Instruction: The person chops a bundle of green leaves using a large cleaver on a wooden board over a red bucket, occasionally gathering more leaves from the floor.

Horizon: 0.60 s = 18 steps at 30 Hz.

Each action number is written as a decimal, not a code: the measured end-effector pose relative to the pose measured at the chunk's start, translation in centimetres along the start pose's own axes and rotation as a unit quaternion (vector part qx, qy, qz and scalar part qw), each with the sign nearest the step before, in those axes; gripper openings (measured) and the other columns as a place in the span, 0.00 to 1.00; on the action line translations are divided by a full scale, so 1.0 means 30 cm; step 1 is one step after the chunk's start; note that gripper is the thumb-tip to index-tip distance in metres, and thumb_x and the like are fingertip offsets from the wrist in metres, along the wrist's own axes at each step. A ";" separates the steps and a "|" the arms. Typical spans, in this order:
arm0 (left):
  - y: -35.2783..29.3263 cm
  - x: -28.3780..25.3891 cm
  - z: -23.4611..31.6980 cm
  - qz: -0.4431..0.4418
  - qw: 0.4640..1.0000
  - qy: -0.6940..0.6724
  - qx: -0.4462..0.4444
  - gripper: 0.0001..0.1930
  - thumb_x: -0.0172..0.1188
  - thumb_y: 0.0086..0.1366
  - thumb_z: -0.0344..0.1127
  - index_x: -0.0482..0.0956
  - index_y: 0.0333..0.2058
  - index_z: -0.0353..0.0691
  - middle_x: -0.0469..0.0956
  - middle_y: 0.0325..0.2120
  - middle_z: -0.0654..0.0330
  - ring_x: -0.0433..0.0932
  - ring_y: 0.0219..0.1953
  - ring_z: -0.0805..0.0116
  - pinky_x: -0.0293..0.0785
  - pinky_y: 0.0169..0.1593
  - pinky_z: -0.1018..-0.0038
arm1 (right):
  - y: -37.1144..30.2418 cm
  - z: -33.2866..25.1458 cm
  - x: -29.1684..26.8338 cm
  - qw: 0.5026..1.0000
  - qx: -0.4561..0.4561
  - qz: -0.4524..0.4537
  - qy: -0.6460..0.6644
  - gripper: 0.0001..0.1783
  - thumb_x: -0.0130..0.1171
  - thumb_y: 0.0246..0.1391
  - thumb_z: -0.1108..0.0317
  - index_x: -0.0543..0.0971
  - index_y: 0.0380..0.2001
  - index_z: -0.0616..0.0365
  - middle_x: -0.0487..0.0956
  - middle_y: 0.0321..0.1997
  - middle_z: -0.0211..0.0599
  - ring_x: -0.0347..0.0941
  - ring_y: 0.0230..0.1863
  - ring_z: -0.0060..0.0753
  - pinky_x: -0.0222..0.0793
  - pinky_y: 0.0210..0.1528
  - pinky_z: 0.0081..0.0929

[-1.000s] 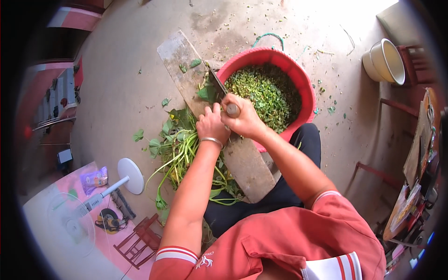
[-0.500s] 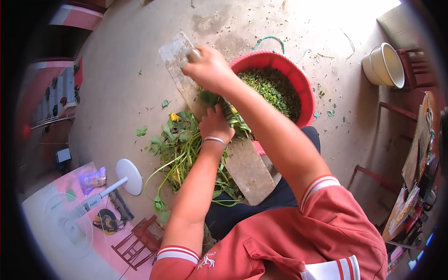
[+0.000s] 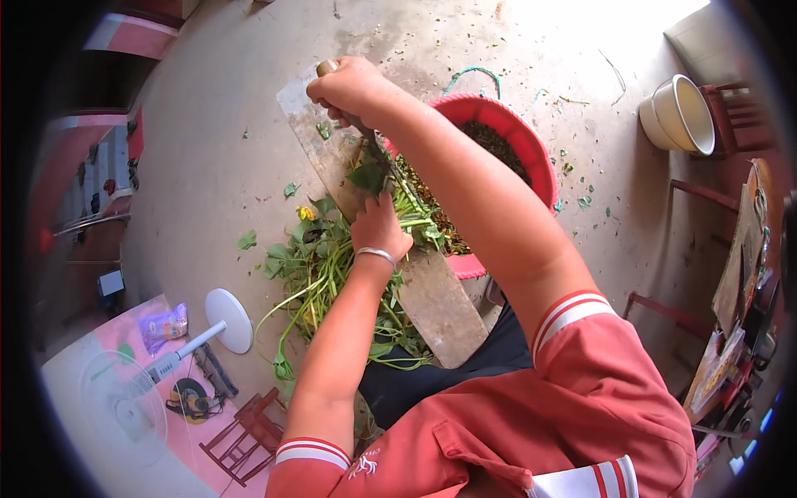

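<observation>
Left fingers (image 3: 383, 207) clasp leafy stems (image 3: 413, 212), plank (image 3: 444, 309) beneath, red tub (image 3: 538, 149) rightward; right fingers (image 3: 318, 90), farther forward, grip a knife (image 3: 327, 67).

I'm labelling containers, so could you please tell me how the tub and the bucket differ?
The tub is red; the bucket is cream. The tub holds chopped greens; none show in the bucket. The tub looks wide; the bucket looks narrower and stands beside a red chair. Both are round and open-topped.
</observation>
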<state>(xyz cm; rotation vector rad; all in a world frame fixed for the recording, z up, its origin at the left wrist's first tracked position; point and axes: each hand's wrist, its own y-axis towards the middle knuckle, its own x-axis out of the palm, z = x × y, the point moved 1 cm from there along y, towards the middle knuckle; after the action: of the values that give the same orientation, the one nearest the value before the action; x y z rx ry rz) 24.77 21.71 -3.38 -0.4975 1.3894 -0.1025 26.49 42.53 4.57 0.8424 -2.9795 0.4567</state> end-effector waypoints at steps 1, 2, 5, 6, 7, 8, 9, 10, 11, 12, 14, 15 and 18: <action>0.011 0.001 0.000 0.002 1.000 -0.007 -0.019 0.32 0.69 0.47 0.35 0.67 0.52 0.42 0.73 0.46 0.47 0.79 0.45 0.41 0.79 0.45 0.52 | -0.028 0.001 0.029 1.000 -0.013 0.018 0.022 0.11 0.62 0.46 0.69 0.72 0.29 0.62 0.73 0.18 0.38 0.70 0.16 0.28 0.67 0.17 0.30; 0.015 0.012 0.005 0.005 0.999 -0.026 -0.030 0.31 0.69 0.47 0.35 0.67 0.51 0.41 0.73 0.46 0.46 0.79 0.44 0.41 0.79 0.46 0.52 | -0.081 0.015 0.037 0.998 -0.053 0.014 -0.003 0.12 0.62 0.46 0.69 0.72 0.31 0.62 0.75 0.20 0.38 0.70 0.16 0.28 0.66 0.16 0.30; 0.025 0.064 0.004 0.066 0.996 -0.049 -0.025 0.29 0.69 0.50 0.39 0.67 0.49 0.41 0.73 0.46 0.48 0.79 0.45 0.43 0.79 0.48 0.53 | -0.283 0.096 0.062 0.974 -0.180 0.126 -0.053 0.12 0.62 0.46 0.68 0.74 0.32 0.62 0.78 0.25 0.43 0.76 0.24 0.35 0.74 0.28 0.34; 0.021 0.090 -0.001 0.046 0.996 -0.071 -0.024 0.28 0.68 0.52 0.42 0.68 0.49 0.41 0.74 0.45 0.48 0.80 0.44 0.43 0.79 0.47 0.53 | -0.358 0.139 0.050 0.969 -0.191 0.127 -0.095 0.12 0.63 0.47 0.67 0.75 0.32 0.62 0.78 0.26 0.45 0.77 0.26 0.38 0.75 0.32 0.35; 0.022 0.112 -0.009 0.054 0.996 -0.066 -0.033 0.27 0.67 0.54 0.45 0.68 0.48 0.41 0.75 0.45 0.48 0.80 0.44 0.44 0.79 0.47 0.53 | -0.425 0.178 0.035 0.954 -0.233 0.134 -0.135 0.11 0.63 0.47 0.67 0.76 0.33 0.61 0.79 0.27 0.47 0.79 0.29 0.41 0.76 0.35 0.35; 0.019 0.130 -0.014 0.084 0.995 -0.046 -0.009 0.26 0.66 0.56 0.47 0.69 0.47 0.41 0.75 0.44 0.48 0.81 0.43 0.45 0.80 0.46 0.53 | -0.492 0.219 0.017 0.963 -0.210 0.127 -0.107 0.12 0.64 0.47 0.67 0.76 0.34 0.61 0.78 0.27 0.48 0.78 0.29 0.44 0.76 0.36 0.37; 0.020 0.144 -0.024 0.081 0.997 -0.005 -0.004 0.25 0.65 0.58 0.49 0.69 0.47 0.41 0.76 0.43 0.48 0.82 0.40 0.45 0.81 0.44 0.53 | -0.550 0.253 0.007 0.978 -0.148 0.116 -0.089 0.13 0.64 0.47 0.67 0.76 0.35 0.60 0.78 0.26 0.50 0.78 0.29 0.47 0.76 0.36 0.39; 0.012 0.150 -0.033 0.142 0.989 -0.004 0.044 0.25 0.63 0.60 0.51 0.69 0.47 0.41 0.77 0.41 0.48 0.83 0.36 0.46 0.82 0.40 0.54 | -0.601 0.268 0.011 0.972 -0.124 0.140 -0.144 0.14 0.64 0.46 0.68 0.76 0.37 0.59 0.78 0.30 0.49 0.78 0.34 0.48 0.75 0.41 0.42; 0.006 0.152 -0.043 0.158 0.985 -0.040 0.059 0.26 0.63 0.60 0.51 0.68 0.49 0.41 0.76 0.42 0.49 0.81 0.38 0.46 0.79 0.42 0.54 | -0.642 0.271 0.016 0.962 -0.060 0.165 -0.207 0.16 0.65 0.45 0.69 0.76 0.39 0.57 0.79 0.33 0.47 0.78 0.38 0.49 0.75 0.45 0.45; -0.003 0.151 -0.053 0.147 0.987 0.008 0.068 0.27 0.62 0.60 0.52 0.66 0.50 0.41 0.75 0.44 0.49 0.79 0.41 0.46 0.76 0.45 0.53 | -0.673 0.256 0.033 0.923 -0.196 0.203 -0.263 0.18 0.64 0.45 0.70 0.76 0.42 0.56 0.79 0.39 0.46 0.77 0.45 0.49 0.72 0.50 0.47; -0.030 0.138 -0.073 0.096 0.993 0.025 0.065 0.30 0.62 0.60 0.52 0.64 0.54 0.41 0.74 0.47 0.50 0.74 0.46 0.47 0.70 0.49 0.53 | -0.718 0.225 0.091 0.873 -0.347 0.185 -0.288 0.23 0.64 0.44 0.68 0.75 0.47 0.54 0.77 0.50 0.46 0.73 0.56 0.49 0.67 0.59 0.51; -0.040 0.125 -0.081 0.080 0.994 0.039 0.067 0.32 0.62 0.60 0.53 0.63 0.55 0.42 0.73 0.48 0.50 0.72 0.48 0.47 0.68 0.51 0.52 | -0.725 0.218 0.120 0.880 -0.371 0.131 -0.264 0.26 0.63 0.44 0.64 0.75 0.50 0.54 0.74 0.55 0.47 0.69 0.61 0.50 0.64 0.63 0.52; -0.046 0.086 -0.070 0.054 0.994 0.081 0.056 0.36 0.61 0.60 0.54 0.59 0.61 0.42 0.71 0.53 0.51 0.65 0.56 0.48 0.59 0.58 0.51 | -0.703 0.277 0.176 0.909 -0.334 0.055 -0.243 0.30 0.61 0.47 0.62 0.71 0.56 0.58 0.71 0.59 0.52 0.65 0.66 0.53 0.55 0.70 0.53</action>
<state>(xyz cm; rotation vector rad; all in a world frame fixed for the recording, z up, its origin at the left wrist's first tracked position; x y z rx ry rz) 23.57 18.98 -5.39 -0.3250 1.5579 -0.1357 33.37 20.36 2.87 0.7835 -3.2256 -0.8674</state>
